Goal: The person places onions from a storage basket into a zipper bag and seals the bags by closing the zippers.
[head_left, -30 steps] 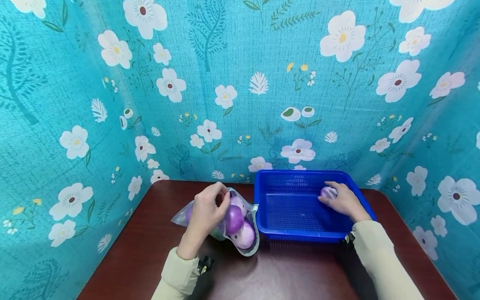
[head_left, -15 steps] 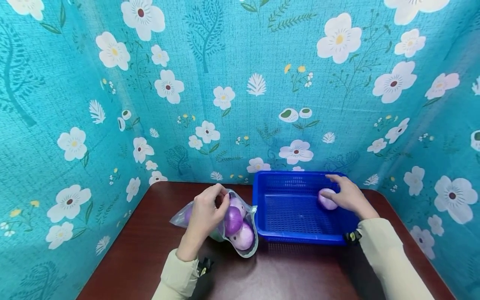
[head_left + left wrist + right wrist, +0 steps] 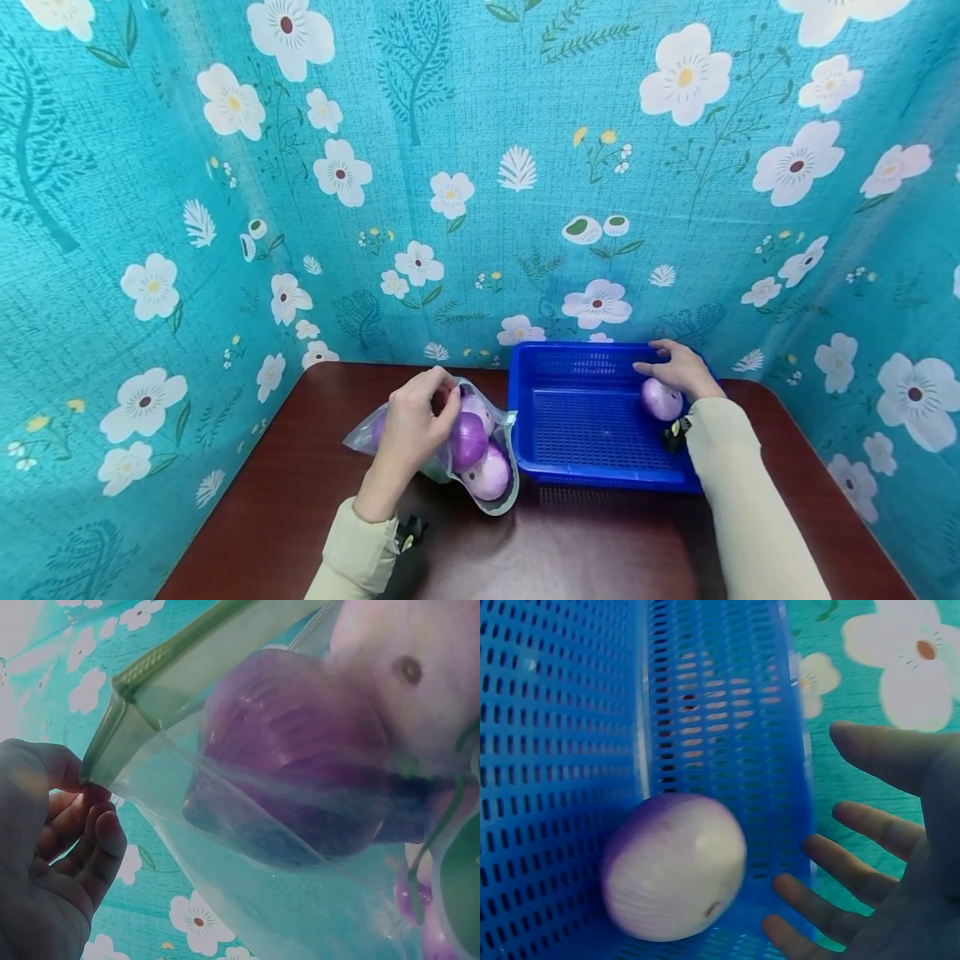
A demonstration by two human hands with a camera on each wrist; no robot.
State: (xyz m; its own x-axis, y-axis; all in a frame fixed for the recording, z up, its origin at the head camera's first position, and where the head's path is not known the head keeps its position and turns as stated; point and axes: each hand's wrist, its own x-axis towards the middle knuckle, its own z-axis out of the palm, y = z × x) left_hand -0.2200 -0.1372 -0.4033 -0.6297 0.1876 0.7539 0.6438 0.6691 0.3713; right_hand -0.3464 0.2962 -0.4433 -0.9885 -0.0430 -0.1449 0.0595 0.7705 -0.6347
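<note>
Teal floral cloth walls us in on three sides of the dark table [image 3: 300,517], and the change sits at our right hand [image 3: 678,371]: a second ago its fingers [image 3: 870,881] were closed over a pale purple onion [image 3: 662,399] low in the blue basket [image 3: 592,479]; now they are spread and relaxed, holding nothing, lifted clear toward the basket's far rim. The right-wrist view confirms it, with the onion [image 3: 673,866] lying free on the mesh floor against the wall and the fingers apart from it. We judge that this onion is delivered and the hand is free to go back for another. Our left hand [image 3: 412,429] has not moved: its fingers [image 3: 90,844] pinch the zip edge of the clear bag [image 3: 480,492], holding its mouth open toward the basket. Inside we see the remaining onions [image 3: 471,440], a dark purple one and paler ones pressed against the plastic, lying just beside the basket's near left corner, so the emptying looks only partly done.
</note>
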